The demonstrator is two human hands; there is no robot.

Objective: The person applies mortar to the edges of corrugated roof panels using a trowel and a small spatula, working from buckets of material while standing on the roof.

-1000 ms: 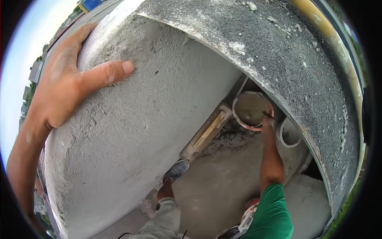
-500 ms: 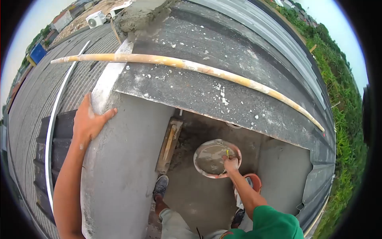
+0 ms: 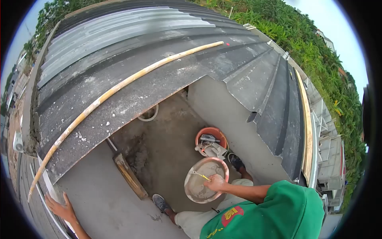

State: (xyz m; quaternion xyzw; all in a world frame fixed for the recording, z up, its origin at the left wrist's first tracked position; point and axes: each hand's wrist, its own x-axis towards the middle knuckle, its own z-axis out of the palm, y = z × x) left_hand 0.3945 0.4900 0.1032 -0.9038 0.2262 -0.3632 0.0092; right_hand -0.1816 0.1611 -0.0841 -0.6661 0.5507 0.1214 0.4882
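Since half a second ago the mortar pan [image 3: 198, 188] has come up off the floor, closer to the orange bucket [image 3: 210, 137]. Right hand [image 3: 216, 184] grips its rim, pan held over the knees. Left hand [image 3: 59, 207] is spread flat on the grey wall [image 3: 99, 203] edge.

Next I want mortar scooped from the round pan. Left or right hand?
Right, most likely. The right hand is at the round pan, closed on a yellow-handled tool that lies over the wet mix. The left hand rests open on the wall, well away from the pan.
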